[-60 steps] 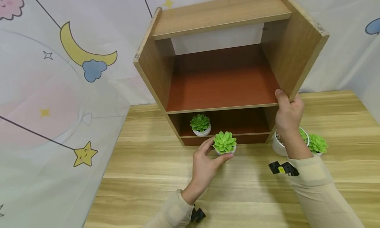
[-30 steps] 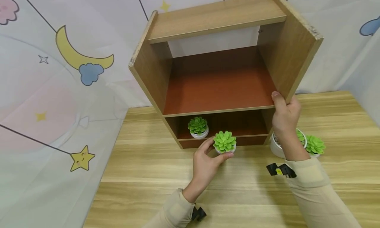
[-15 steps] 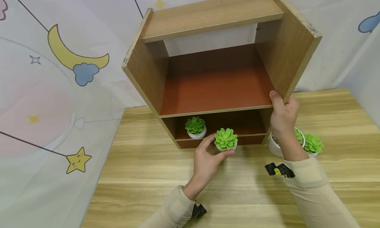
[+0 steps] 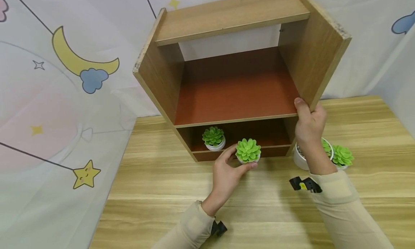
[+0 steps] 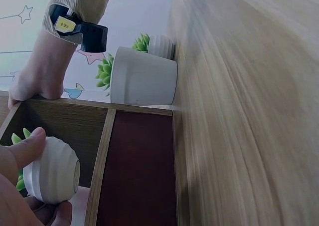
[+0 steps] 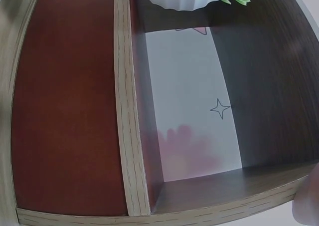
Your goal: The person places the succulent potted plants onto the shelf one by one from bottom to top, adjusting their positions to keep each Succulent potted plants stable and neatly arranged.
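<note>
My left hand [image 4: 226,175] pinches a small potted succulent [image 4: 248,150] by its white pot, thumb on one side and fingers on the other. Bright green leaves point up from it, just in front of the shelf's low compartment. The left wrist view shows the white pot [image 5: 54,171] from below, apart from the wooden shelf edge. With thumb on the inner side, my right hand [image 4: 309,128] grips the right side panel of the wooden shelf unit [image 4: 240,92]. Another potted succulent [image 4: 214,138] stands at the left in the low compartment.
Beside the unit's right side, partly behind my right forearm, stand a larger white pot [image 4: 301,160] and another succulent [image 4: 342,156]. The unit stands on a wood-grain table [image 4: 259,209] before a patterned cloth backdrop [image 4: 97,126].
My left hand has carried the succulent slightly to the right and toward the low compartment. The right hand keeps its grip on the panel. The head view has shifted a little.
</note>
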`<state>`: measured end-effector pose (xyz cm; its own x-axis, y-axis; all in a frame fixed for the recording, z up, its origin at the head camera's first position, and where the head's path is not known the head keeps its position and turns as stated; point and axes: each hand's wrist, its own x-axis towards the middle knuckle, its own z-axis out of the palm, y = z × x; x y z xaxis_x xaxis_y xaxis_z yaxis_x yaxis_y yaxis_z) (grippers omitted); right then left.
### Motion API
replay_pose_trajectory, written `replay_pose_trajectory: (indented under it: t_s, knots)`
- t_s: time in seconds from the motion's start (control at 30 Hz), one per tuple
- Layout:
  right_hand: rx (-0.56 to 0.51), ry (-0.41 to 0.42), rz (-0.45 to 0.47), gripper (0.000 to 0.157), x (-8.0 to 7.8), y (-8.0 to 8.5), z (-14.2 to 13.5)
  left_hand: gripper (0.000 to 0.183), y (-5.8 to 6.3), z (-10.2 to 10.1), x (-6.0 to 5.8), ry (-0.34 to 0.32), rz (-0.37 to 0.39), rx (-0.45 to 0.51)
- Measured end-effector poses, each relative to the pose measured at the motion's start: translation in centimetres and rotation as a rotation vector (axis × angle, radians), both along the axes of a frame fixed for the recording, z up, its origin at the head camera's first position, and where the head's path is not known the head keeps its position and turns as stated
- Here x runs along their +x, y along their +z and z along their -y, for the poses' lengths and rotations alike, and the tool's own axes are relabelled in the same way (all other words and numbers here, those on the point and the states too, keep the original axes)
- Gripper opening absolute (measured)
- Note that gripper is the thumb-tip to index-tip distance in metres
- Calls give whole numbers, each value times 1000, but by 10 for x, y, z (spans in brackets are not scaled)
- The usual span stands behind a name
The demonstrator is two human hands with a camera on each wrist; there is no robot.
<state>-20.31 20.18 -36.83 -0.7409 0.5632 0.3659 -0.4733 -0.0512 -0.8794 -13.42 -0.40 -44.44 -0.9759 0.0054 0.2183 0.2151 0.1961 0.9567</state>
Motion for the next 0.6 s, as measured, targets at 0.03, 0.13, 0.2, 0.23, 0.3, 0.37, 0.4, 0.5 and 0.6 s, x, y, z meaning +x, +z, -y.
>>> replay_pose_trajectory:
  t_s: [0.03,0.13,0.2,0.23,0.3,0.37,0.4,0.5,0.6]
  knots:
    - [-3,1,-2,14,0,0,0,63,0,-1,-1,-1,-2,6]
    - [-5,2,-2,13,0,0,0,63,0,-2,-1,0,-13,18]
    - [-3,2,4,13,0,1,0,63,1,-3,-2,1,-20,25]
    - [-1,2,9,12,0,1,0,62,1,-3,-2,3,-24,28]
    - [5,-1,17,13,0,1,0,62,1,-4,-2,6,-25,35]
    - [8,-4,26,13,0,1,0,61,1,-5,-3,10,-21,39]
    - [10,-6,30,13,1,1,0,61,1,-5,-3,10,-18,43]
    - [7,0,36,12,1,2,-1,60,5,-7,-2,14,-7,53]
    - [5,4,31,12,0,1,-1,60,5,-7,-2,13,-2,64]
